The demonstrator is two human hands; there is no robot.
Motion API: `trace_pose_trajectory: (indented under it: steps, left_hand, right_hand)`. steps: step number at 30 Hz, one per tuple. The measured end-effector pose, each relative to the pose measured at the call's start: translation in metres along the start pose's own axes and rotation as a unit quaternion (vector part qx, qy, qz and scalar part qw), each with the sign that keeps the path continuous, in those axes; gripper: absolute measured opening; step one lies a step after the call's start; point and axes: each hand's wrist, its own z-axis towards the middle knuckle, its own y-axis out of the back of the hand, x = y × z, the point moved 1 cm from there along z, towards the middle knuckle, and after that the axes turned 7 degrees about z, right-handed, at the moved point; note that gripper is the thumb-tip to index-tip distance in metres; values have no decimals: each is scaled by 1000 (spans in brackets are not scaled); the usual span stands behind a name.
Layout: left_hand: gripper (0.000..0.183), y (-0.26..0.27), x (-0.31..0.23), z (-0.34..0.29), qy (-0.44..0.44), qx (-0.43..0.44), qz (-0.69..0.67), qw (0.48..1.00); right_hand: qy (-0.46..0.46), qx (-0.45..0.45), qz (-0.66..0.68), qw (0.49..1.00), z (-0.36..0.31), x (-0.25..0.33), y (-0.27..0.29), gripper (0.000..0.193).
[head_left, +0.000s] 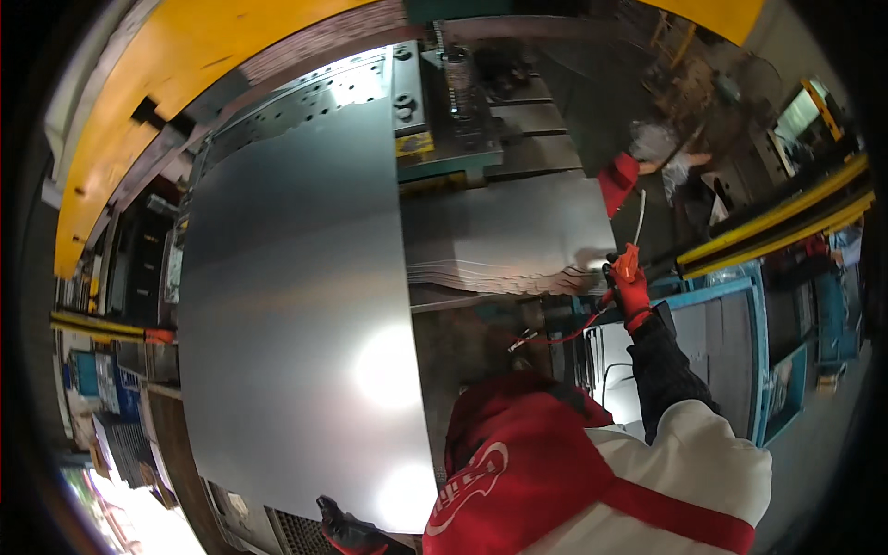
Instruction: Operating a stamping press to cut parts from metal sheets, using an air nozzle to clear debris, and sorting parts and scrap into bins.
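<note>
A large, smooth metal sheet [296,296] stretches from the press bed toward me. My left hand [356,532], in a dark glove, is closed on its near edge, with the thumb showing and part of the fingers hidden. On the right, my right hand [631,294], in a red and black glove, is closed at the corner of a stack of smaller metal sheets [509,227]. What it holds there is too blurred to make out. A thin red cord [569,338] hangs beside that hand, and a pale thin rod [642,213] stands just beyond it.
The press's yellow frame [176,83] arches over the far side. A perforated metal plate [356,88] and a vertical coil spring [458,79] are beneath it. Yellow-black bars [777,222] jut in from the right, above a blue-framed cart [758,361]. A red piece [618,180] lies past the stack.
</note>
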Motion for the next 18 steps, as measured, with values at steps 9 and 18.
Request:
trace_pose_trajectory:
  steps: [9,18]
  left_hand:
    - [43,17,1,14,-103,-110,17,988]
    - [46,-19,3,-11,-268,-234,124,926]
  right_hand:
    - [-10,-142,109,984,95,-144,95,31]
    - [-250,-81,115,958,140,-238,121,35]
